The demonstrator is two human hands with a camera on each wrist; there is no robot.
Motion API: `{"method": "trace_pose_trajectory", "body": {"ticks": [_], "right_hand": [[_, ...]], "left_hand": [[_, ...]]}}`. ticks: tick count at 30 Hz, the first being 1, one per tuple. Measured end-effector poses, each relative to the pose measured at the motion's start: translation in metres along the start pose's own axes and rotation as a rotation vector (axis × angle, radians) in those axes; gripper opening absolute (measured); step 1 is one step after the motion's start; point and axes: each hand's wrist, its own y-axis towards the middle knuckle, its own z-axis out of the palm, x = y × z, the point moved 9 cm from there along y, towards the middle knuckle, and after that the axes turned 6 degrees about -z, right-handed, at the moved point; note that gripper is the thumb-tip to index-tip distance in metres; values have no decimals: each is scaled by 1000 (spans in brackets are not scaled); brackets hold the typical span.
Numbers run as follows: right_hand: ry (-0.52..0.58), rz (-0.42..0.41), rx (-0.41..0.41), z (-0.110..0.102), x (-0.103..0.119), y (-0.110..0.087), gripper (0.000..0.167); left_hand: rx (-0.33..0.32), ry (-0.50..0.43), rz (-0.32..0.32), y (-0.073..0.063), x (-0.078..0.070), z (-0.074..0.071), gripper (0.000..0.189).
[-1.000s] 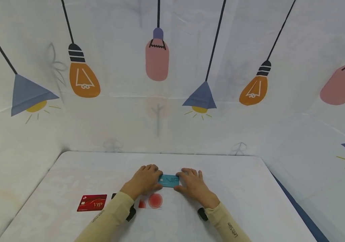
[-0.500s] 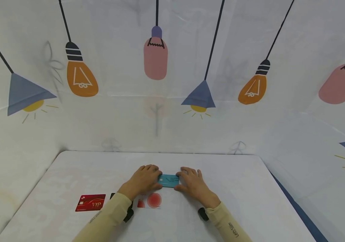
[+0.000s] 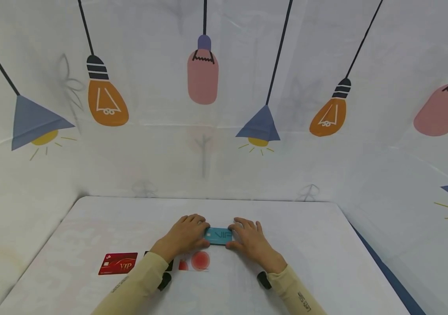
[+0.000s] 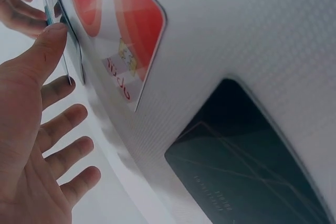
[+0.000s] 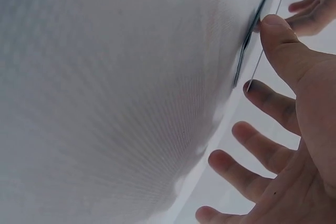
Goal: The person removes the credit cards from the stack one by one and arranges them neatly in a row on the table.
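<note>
A blue card with "VIP" on it (image 3: 218, 236) is held level between my two hands over the white table, mid-view from the head. My left hand (image 3: 186, 232) pinches its left end between thumb and index finger, the other fingers spread. At the right end, my right hand (image 3: 252, 238) pinches it the same way. Both wrist views show the held card edge-on, just above a second, dark-edged card (image 5: 240, 64) lying on the table. From the head, that lower card is hidden beneath the blue one.
A white card with red circles (image 3: 200, 261) lies in front of the hands. A dark card (image 4: 252, 161), partly under the left forearm in the head view, lies left of it. Further left is a red VIP card (image 3: 118, 264). A lamp-printed curtain (image 3: 149, 153) hangs behind the table (image 3: 318, 245).
The lettering on the blue card reads more clearly now, as its tilt has shifted slightly. My left forearm has moved a little to the left. Both hands keep their pinch.
</note>
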Motion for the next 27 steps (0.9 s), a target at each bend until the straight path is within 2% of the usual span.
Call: {"method": "trace_pose_trajectory", "body": {"ticks": [9,14,21,27], "right_hand": [[-26,-31,-18,-8,8,-4,50],[-65,-43,-48,-19,16,-9,50],[-105,-45,-72,-33,25,-16,52],[-113,-47,-69,-37,26,-23,52]], "left_hand": [[-25,-41,27,-4,-1,-5,54],[-54,-28,49,-5,-3,-7,55],[-120,-25,84,-11,-9,-21,54],[-113,-42,74,-18,-16,-31,55]]}}
